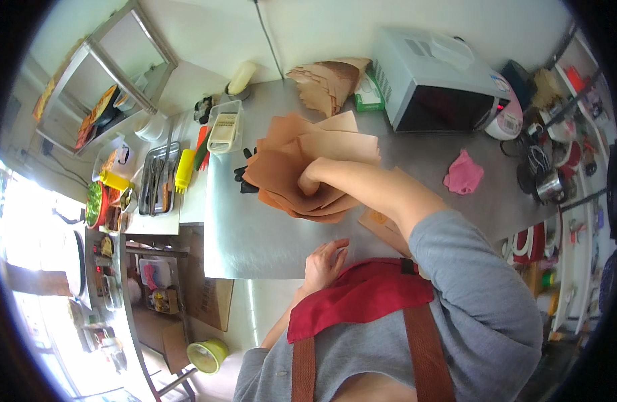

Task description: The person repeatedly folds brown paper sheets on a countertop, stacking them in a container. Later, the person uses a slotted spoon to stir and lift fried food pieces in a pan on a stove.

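Note:
My right hand (311, 177) reaches down into the middle of a flaring nest of brown paper sheets (278, 145). Its fingers are hidden among the layers, so whether they grip anything does not show. My left hand (322, 266) hovers by the front edge of the steel table (258, 251), fingers loosely curled and apart, holding nothing. Under my right forearm lies a flat brown paper piece (381, 226) with printing on it. Black gloves (245, 186), or something like them, stick out from the left side of the paper nest.
Behind stand another fanned paper stack (331, 83), a green box (369, 95) and a microwave oven (439, 85). A pink cloth (463, 173) lies to the right. On the left are a grater on a plastic container (224, 128), a yellow squeeze bottle (185, 170) and a utensil tray (158, 178).

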Tool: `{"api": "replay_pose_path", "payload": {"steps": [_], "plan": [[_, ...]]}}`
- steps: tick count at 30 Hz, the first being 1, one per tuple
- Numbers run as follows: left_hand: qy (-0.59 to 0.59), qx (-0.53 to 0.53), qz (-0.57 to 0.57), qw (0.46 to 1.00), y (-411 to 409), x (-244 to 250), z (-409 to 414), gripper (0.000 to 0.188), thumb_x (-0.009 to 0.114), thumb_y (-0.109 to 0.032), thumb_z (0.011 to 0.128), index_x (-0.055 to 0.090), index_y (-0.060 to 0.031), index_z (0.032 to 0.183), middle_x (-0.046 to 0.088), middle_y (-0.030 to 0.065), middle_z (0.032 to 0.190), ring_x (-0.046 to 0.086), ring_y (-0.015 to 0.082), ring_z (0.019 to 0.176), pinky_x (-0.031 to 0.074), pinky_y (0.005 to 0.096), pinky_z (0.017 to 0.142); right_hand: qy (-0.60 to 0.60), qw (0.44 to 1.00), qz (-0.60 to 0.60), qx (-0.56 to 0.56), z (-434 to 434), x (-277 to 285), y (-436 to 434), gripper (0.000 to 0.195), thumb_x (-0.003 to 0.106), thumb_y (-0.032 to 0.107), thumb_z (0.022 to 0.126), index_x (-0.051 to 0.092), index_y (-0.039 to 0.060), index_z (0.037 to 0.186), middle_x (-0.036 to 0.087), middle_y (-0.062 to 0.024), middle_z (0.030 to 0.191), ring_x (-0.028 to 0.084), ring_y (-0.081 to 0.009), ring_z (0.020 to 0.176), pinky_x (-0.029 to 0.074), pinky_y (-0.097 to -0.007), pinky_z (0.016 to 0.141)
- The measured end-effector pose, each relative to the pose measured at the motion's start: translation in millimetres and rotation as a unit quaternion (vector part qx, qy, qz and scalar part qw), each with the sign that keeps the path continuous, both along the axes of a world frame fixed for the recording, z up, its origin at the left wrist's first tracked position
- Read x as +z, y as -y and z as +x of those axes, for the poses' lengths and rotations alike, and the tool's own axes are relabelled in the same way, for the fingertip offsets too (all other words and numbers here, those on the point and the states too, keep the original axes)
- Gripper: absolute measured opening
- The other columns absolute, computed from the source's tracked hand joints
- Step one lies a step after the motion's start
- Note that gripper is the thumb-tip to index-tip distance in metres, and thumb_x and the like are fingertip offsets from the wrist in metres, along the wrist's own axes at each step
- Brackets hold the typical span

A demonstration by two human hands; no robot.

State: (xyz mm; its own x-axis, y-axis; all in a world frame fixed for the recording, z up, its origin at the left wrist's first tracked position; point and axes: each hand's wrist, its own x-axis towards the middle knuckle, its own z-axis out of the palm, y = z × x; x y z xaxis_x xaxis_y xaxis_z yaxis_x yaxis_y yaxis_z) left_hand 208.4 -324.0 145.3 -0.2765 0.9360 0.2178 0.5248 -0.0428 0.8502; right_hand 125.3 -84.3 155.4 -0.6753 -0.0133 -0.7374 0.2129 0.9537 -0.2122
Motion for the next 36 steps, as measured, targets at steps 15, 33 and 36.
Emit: {"api": "replay_pose_path", "payload": {"steps": [15, 33, 36], "plan": [[-0.197, -0.190, -0.070, 0.959, -65.2, -75.8, 39.6, 0.068, 0.067, -0.019, 0.077, 0.037, -0.0053, 0.136, 0.038, 0.0167, 0.141, 0.036, 0.0354, 0.129, 0.037, 0.0431, 0.102, -0.352, 0.561, 0.119, -0.740, 394.1, -106.4, -38.3, 0.028, 0.058, 0.028, 0.087, 0.063, 0.0039, 0.100, 0.065, -0.0079, 0.081, 0.061, -0.0153, 0.068, 0.047, -0.0294, 0.062], [-0.398, -0.197, -0.224, 0.868, -92.3, -106.1, 67.4, 0.083, 0.064, -0.014, 0.072, 0.023, -0.0100, 0.144, 0.022, 0.0088, 0.151, 0.017, 0.0265, 0.140, 0.020, 0.0602, 0.107, -0.363, 0.408, -0.339, -0.766, 395.9, -148.0, -16.0, 0.032, 0.067, 0.032, 0.083, 0.062, 0.0079, 0.103, 0.063, 0.0019, 0.091, 0.055, -0.0048, 0.074, 0.043, -0.0234, 0.059], [-0.388, -0.178, -0.209, 0.880, -97.3, -107.4, 70.0, 0.079, 0.061, -0.011, 0.073, 0.025, -0.0096, 0.144, 0.023, 0.0077, 0.150, 0.019, 0.0265, 0.140, 0.021, 0.0606, 0.107, -0.427, 0.304, -0.430, -0.735, 397.0, -126.4, -7.2, 0.033, 0.063, 0.030, 0.087, 0.060, 0.0075, 0.110, 0.063, -0.0009, 0.100, 0.056, -0.0091, 0.089, 0.044, -0.0259, 0.075]]}}
